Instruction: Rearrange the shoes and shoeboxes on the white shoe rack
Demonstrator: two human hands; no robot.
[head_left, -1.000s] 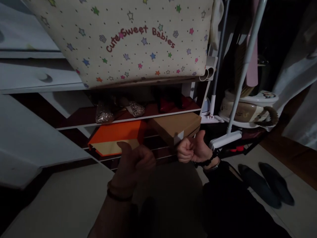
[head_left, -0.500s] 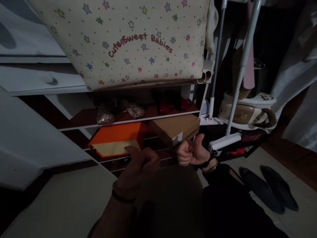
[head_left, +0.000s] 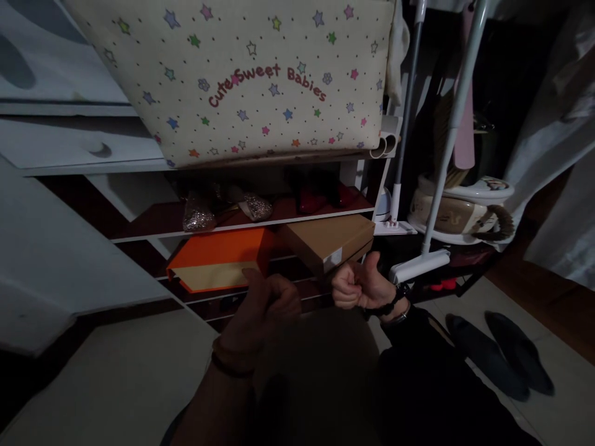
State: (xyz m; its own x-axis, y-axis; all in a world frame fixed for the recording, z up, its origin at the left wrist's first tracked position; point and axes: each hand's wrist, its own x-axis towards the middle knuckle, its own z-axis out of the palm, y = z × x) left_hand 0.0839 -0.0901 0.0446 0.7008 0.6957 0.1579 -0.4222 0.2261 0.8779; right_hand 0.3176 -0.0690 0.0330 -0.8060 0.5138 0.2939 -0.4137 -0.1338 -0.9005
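My left hand (head_left: 263, 306) is held up in front of the shelves, its fingers curled into a fist and its thumb raised; nothing shows in it. It overlaps the lower right part of an orange box (head_left: 218, 254) with a pale side. To the right, my right hand (head_left: 360, 285) is also closed, thumb up, with no object visible in the fingers. Just behind it sits a brown cardboard box (head_left: 325, 238) bearing a white label. Both boxes lie tilted on the lower shelf, and I see no grip on either.
Glittery shoes (head_left: 199, 214) and red shoes (head_left: 311, 199) stand on the upper shelf (head_left: 158, 223). A star-patterned cover (head_left: 269, 118) hangs above. At right are a white-headed mop (head_left: 421, 266), a ceramic pot (head_left: 441, 210) and dark slippers (head_left: 488, 359) on the floor.
The view has shifted slightly. Both hands keep nearly the same pose and place, and the boxes stay where they were.
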